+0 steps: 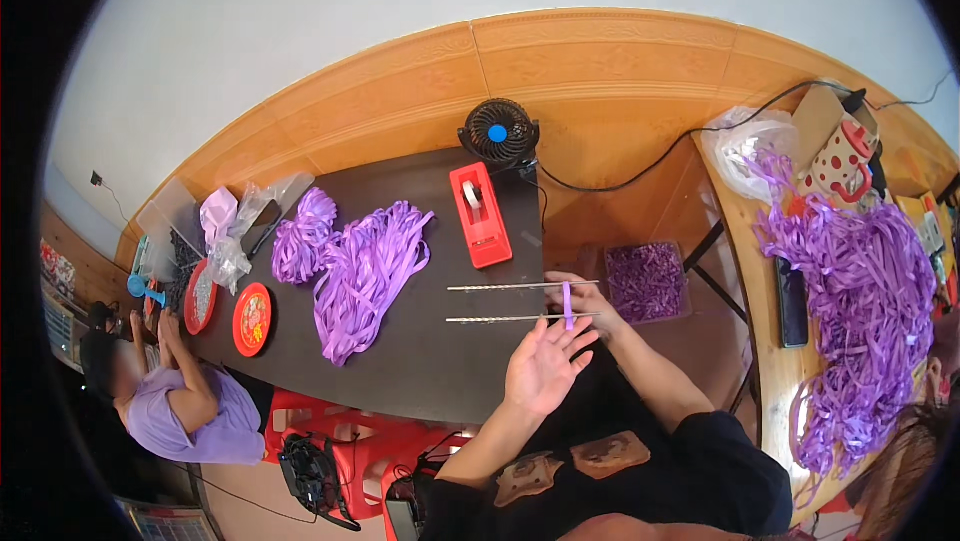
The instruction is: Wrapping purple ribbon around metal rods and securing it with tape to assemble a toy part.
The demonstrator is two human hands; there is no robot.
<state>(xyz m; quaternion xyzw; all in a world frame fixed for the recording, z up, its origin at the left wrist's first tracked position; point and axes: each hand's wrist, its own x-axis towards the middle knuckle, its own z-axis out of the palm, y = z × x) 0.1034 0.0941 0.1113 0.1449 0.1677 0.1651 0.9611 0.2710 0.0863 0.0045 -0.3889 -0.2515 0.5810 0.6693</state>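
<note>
Head view: at the dark bench [455, 371]'s right edge, the right hand [606, 305] grasps two twisted metal rods [500, 287] near their ends; the left hand [543, 378] lies spread, palm up, at the lower one. A loosened grip could splay the rods, letting the ribbon [568, 299] slip. Narrow and purple, it bridges both.

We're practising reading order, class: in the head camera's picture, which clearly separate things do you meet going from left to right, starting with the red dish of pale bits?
Red dish of pale bits → red dish of yellow bits → large ribbon bundle → red tape dispenser → narrow purple strip → clear box → big ribbon pile
</note>
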